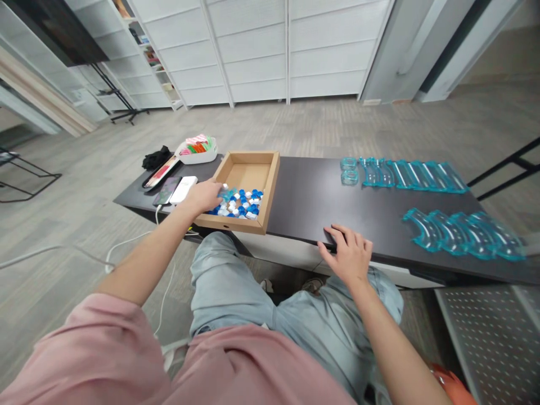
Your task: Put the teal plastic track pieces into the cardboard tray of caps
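At the left side of the cardboard box (272, 185), my left hand (203, 198) reaches over the wall with its fingers bent. Its fingertips close on a clear teal plastic piece (228, 194), just above small blue and white pieces (244, 203) in the near half of the box; part of the grip is hidden. My right hand (349, 254) holds nothing and rests at the table's front edge, fingers apart. Right of it, curved clear teal track pieces (459, 233) lie in a row. Farther back are straight teal pieces (426, 175), more curved ones and two small teal blocks (349, 170).
The dark table (307, 197) runs across in front of my knees. Left of the box are a white power bank (183, 190), a phone (167, 191), a narrow tray (161, 172), a white container (197, 156) of colourful packets and a black cloth (157, 158). White cables hang at the left.
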A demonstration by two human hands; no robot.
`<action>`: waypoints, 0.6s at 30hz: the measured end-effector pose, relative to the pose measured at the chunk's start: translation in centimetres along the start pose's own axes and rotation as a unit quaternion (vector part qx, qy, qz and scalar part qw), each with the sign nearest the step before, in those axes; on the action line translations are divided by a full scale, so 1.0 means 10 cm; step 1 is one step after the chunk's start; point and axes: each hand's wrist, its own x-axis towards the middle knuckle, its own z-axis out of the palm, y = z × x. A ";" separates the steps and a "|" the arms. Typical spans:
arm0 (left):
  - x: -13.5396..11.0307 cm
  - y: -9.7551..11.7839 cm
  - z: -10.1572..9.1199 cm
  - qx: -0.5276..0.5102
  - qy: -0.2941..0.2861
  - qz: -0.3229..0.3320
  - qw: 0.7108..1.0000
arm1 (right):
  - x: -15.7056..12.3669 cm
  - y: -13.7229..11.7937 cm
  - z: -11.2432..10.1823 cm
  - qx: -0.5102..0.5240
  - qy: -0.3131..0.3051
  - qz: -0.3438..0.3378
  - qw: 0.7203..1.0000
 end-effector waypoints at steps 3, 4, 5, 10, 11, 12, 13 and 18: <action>-0.04 0.03 0.08 -0.038 0.001 0.001 0.999 | 0.00 -0.01 -0.01 0.001 0.002 0.003 1.000; -0.04 0.07 0.09 -0.064 0.001 0.008 0.998 | 0.00 -0.01 -0.01 0.001 0.002 0.002 1.000; -0.04 0.12 0.09 -0.091 0.000 0.018 0.996 | 0.00 -0.01 0.00 0.002 0.003 0.001 1.000; 0.03 0.44 0.12 -0.151 -0.032 0.067 0.986 | -0.01 0.01 0.01 -0.002 0.006 -0.004 1.000; 0.04 0.49 0.13 -0.153 -0.040 0.070 0.985 | -0.01 0.01 0.00 -0.002 0.006 -0.005 1.000; 0.04 0.51 0.14 -0.154 -0.048 0.070 0.984 | -0.01 0.01 0.00 -0.003 0.004 -0.007 1.000; 0.04 0.52 0.15 -0.153 -0.055 0.070 0.984 | -0.01 0.01 0.00 -0.003 0.003 -0.009 1.000; -0.01 0.40 0.13 -0.143 -0.074 0.076 0.984 | -0.01 0.00 -0.01 -0.004 0.002 -0.015 1.000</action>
